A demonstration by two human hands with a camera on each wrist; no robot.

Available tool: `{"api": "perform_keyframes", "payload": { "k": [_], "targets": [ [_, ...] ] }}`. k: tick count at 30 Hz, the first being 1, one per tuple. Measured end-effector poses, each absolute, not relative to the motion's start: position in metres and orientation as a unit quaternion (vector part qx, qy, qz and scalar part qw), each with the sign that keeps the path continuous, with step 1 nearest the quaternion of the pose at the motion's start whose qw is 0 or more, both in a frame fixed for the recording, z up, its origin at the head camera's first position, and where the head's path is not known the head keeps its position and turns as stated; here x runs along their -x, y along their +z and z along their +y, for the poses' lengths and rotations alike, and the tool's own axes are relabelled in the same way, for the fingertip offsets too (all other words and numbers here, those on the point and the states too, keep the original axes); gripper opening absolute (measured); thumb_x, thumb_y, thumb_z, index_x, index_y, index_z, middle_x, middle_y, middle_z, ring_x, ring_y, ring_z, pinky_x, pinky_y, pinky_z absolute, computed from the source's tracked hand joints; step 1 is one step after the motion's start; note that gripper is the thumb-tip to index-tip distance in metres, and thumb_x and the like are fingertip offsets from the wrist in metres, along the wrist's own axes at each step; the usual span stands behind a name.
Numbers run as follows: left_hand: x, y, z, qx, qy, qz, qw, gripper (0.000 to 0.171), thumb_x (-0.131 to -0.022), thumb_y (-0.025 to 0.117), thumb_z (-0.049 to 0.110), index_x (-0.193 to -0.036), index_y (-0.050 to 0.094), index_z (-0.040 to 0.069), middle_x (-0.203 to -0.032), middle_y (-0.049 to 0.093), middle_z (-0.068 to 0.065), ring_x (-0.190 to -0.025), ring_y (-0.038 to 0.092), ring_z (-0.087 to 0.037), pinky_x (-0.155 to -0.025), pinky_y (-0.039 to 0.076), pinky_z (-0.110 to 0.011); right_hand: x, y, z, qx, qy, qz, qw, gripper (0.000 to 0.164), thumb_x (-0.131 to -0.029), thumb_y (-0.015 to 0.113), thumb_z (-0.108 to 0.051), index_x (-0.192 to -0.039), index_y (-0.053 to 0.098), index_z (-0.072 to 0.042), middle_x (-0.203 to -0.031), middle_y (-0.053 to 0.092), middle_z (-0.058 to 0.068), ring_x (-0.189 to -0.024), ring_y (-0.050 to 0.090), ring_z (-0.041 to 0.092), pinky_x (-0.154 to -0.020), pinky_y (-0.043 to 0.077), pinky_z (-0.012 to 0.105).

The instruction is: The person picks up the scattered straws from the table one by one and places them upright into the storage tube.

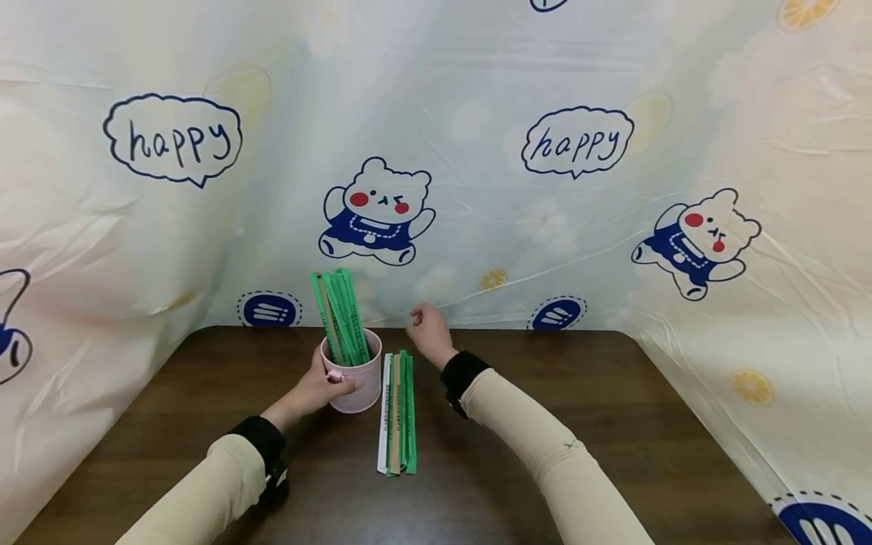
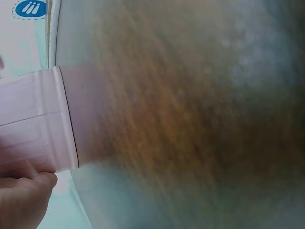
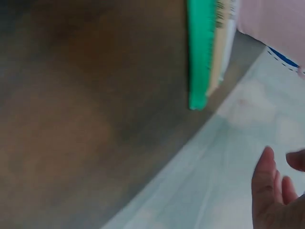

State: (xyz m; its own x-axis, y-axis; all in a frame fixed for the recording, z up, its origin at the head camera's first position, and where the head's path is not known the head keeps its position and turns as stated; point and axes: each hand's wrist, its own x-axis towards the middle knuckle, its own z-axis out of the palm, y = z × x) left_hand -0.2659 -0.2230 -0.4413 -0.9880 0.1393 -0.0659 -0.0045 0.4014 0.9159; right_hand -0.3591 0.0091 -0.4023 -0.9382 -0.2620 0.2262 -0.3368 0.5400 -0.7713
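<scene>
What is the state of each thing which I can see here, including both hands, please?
Pink bucket: standing on the table, roughly upright
Sticks in the bucket: leaning, upper parts above the rim
Sticks on the table: lying side by side
Left hand: gripping the bucket
Right hand: raised, fingers loosely bent, holding nothing
Printed sheet: hanging, creased

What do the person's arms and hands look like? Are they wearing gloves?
No gloves: the left hand and right hand are bare. The left sleeve and right sleeve are cream, each ending in a black band at the wrist. The right sleeve has a small dark mark.
</scene>
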Motion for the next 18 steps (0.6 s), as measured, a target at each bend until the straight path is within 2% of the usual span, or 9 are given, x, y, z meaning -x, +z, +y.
{"api": "perform_keyframes", "payload": {
  "k": [2,4,9,15,18],
  "targets": [
    [0.265,-0.442,-0.223,-0.038,0.546,0.834,0.068,0.113,-0.092,0.071,0.022,-0.158,-0.018,0.0,-0.163,0.011,-0.033,-0.149,0.022,-0.05,-0.124,0.018,-0.068,0.362,-0.417,0.014,-0.178,0.436,-0.882,0.024,0.025,-0.094,0.061,-0.002,-0.118,0.062,0.007,-0.095,0.063,0.014,-0.083,0.057,0.022,-0.079,0.05,0.034],
    [0.264,-0.443,-0.223,-0.039,0.546,0.834,0.069,0.113,-0.092,0.071,0.022,-0.158,-0.018,0.0,-0.163,0.01,-0.034,-0.149,0.022,-0.05,-0.124,0.017,-0.068,0.362,-0.427,0.016,-0.166,0.428,-0.888,-0.016,0.023,-0.094,0.063,-0.001,-0.116,0.062,0.006,-0.095,0.063,0.013,-0.077,0.059,0.02,-0.073,0.053,0.033],
    [0.263,-0.442,-0.223,-0.042,0.541,0.837,0.067,0.114,-0.091,0.072,0.024,-0.158,-0.017,0.0,-0.163,0.011,-0.034,-0.15,0.022,-0.05,-0.125,0.018,-0.067,0.35,-0.438,0.016,-0.12,0.415,-0.896,-0.105,0.025,-0.095,0.064,0.001,-0.119,0.06,0.006,-0.112,0.065,0.023,-0.07,0.066,0.026,-0.065,0.06,0.037],
    [0.262,-0.438,-0.221,-0.043,0.539,0.839,0.067,0.115,-0.091,0.073,0.025,-0.158,-0.017,0.0,-0.163,0.012,-0.034,-0.15,0.022,-0.05,-0.125,0.019,-0.067,0.338,-0.443,0.013,-0.122,0.384,-0.909,-0.108,0.032,-0.094,0.065,0.0,-0.124,0.058,0.006,-0.116,0.064,0.022,-0.063,0.054,0.015,-0.057,0.054,0.031],
    [0.262,-0.437,-0.221,-0.04,0.537,0.84,0.068,0.115,-0.091,0.074,0.025,-0.158,-0.017,0.001,-0.163,0.012,-0.033,-0.15,0.022,-0.05,-0.124,0.019,-0.068,0.338,-0.446,0.01,-0.116,0.388,-0.909,-0.099,0.038,-0.093,0.067,0.0,-0.128,0.055,0.007,-0.116,0.064,0.023,-0.062,0.051,0.014,-0.053,0.05,0.028]
  ]
}}
